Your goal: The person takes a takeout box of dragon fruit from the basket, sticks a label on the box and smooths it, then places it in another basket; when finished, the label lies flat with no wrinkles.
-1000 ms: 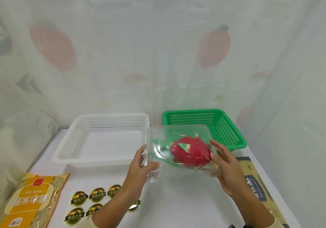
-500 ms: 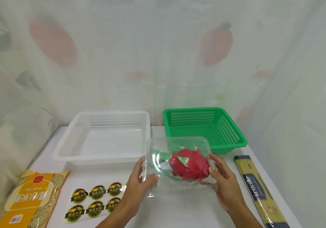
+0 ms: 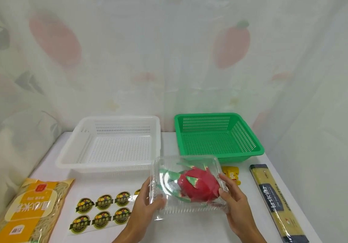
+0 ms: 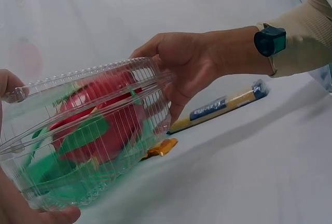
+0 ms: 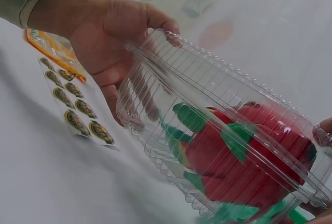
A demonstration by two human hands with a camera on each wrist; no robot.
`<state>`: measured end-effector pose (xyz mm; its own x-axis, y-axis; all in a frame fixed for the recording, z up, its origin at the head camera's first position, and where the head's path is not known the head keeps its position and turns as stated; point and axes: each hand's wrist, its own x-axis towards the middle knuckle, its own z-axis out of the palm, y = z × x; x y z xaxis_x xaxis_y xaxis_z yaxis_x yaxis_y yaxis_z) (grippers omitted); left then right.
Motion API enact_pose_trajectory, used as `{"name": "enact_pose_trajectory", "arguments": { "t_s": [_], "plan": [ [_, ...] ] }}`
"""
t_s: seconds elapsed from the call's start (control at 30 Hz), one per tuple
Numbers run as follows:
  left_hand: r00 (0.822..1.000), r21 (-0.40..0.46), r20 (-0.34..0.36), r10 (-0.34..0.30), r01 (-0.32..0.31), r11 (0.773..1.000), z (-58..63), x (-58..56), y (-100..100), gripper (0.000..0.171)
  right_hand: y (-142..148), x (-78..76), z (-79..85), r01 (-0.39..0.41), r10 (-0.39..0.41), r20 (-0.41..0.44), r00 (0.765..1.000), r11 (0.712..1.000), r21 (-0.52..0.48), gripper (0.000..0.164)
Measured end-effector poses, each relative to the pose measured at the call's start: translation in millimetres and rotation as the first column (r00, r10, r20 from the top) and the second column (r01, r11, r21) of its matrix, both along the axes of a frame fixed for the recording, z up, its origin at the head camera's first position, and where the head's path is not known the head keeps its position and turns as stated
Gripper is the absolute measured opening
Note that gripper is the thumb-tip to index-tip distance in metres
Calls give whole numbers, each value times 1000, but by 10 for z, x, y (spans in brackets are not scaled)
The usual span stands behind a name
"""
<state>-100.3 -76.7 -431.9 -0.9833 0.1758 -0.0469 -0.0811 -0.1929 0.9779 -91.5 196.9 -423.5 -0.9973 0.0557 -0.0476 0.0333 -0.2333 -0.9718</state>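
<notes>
Between both hands a clear plastic clamshell box [image 3: 174, 206] is held above the table, its lid closed. Inside lies a red dragon fruit [image 3: 202, 185] with green scales; it shows through the ribbed wall in the left wrist view [image 4: 104, 115]. My left hand [image 3: 144, 206] grips the box's left end, thumb over the lid's edge and fingers along the side. At the opposite end, my right hand [image 3: 237, 206] holds the box, with the thumb near the top. The wrist views show fingers reaching under the box's ends.
A white basket [image 3: 70, 148] and a green basket [image 3: 180, 135] stand at the back. Left lie an orange-and-clear food bag [image 3: 34, 209] and a sheet of round stickers [image 3: 102, 217]. A long spaghetti pack [image 3: 277, 202] lies right; a small yellow packet [image 3: 233, 173] sits behind the right hand.
Both hands have lowered the clamshell box toward me, away from the green basket. The small yellow packet and more of the green basket have come into sight. The grip looks the same.
</notes>
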Motion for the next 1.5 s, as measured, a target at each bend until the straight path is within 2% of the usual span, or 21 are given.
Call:
{"name": "enact_pose_trajectory", "arguments": {
  "t_s": [0.37,0.53,0.7,0.77,1.0,1.2,1.37,1.5],
  "plan": [
    [1000,2,10,6,-6,1000,-204,-21,1,86,-12,-21,-188,-3,4,29,1000,1000,-14,55],
    [999,-11,37,9,-8,1000,-270,-37,7,86,-7,-54,-285,-9,10,20,1000,1000,-30,55],
    [998,-15,69,-14,15,1000,-315,-47,-3,86,4,-74,-345,3,-3,54,999,1000,1,54],
    [997,-41,82,-11,15,999,-332,-57,-1,87,7,-82,-361,9,-10,71,997,1000,15,54],
    [992,-180,123,19,3,984,-358,-78,19,88,15,-99,-413,21,-30,115,993,997,77,51],
    [992,-209,125,21,5,978,-351,-92,2,87,25,-100,-460,17,-31,125,992,994,105,53],
    [996,-238,79,41,-21,971,-357,-112,-36,89,17,-93,-468,30,-48,141,989,992,124,55],
    [997,-217,68,33,-17,976,-366,-127,-46,89,17,-80,-470,39,-60,157,986,990,135,55]
  ]
}}
